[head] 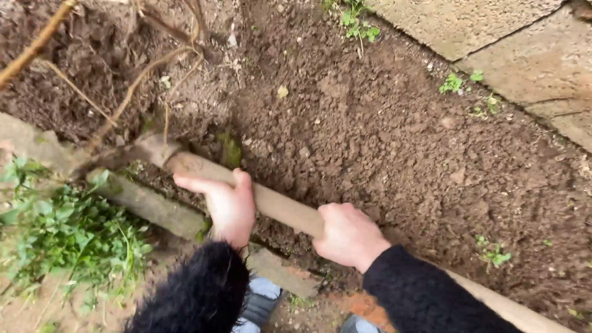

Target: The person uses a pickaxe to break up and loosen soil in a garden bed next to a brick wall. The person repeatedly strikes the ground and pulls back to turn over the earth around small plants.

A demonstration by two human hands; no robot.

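While my left hand (225,206) wraps the wooden handle (280,206) near the soil (382,135), my right hand (346,235) grips it too, both closed tight.

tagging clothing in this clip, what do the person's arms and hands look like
Both hands are bare: no gloves, rings or watch in view. The left hand comes out of a shaggy, fluffy black sleeve. The right hand comes out of a black sleeve of the same kind that looks smoother and closer-fitting at the cuff.
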